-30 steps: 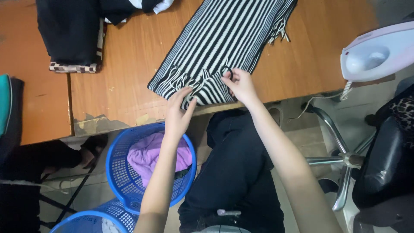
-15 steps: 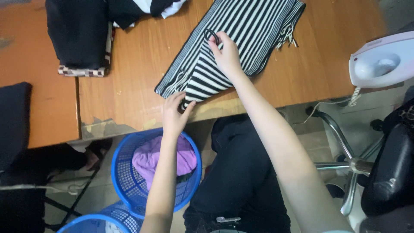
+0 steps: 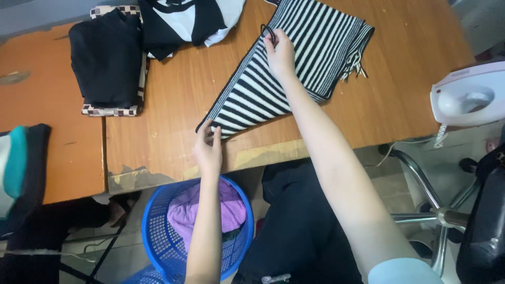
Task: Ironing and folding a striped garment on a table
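Observation:
A black-and-white striped garment [image 3: 294,68] lies folded on the wooden table [image 3: 173,100], running diagonally from near the front edge toward the back right. My left hand [image 3: 209,149] pinches its near corner at the table's front edge. My right hand [image 3: 279,50] reaches far forward and grips the garment's upper fold near a black loop. A fringe shows on the garment's right edge.
A folded black garment [image 3: 108,58] on a checkered cloth lies at back left, beside a black-and-white top [image 3: 184,18]. A white iron [image 3: 468,97] stands at right. A blue basket [image 3: 197,231] holding purple cloth sits on the floor. An office chair [image 3: 473,210] is at right.
My right hand has moved away from me along the striped garment, folding it over. My left hand stays at the near corner. The view has shifted.

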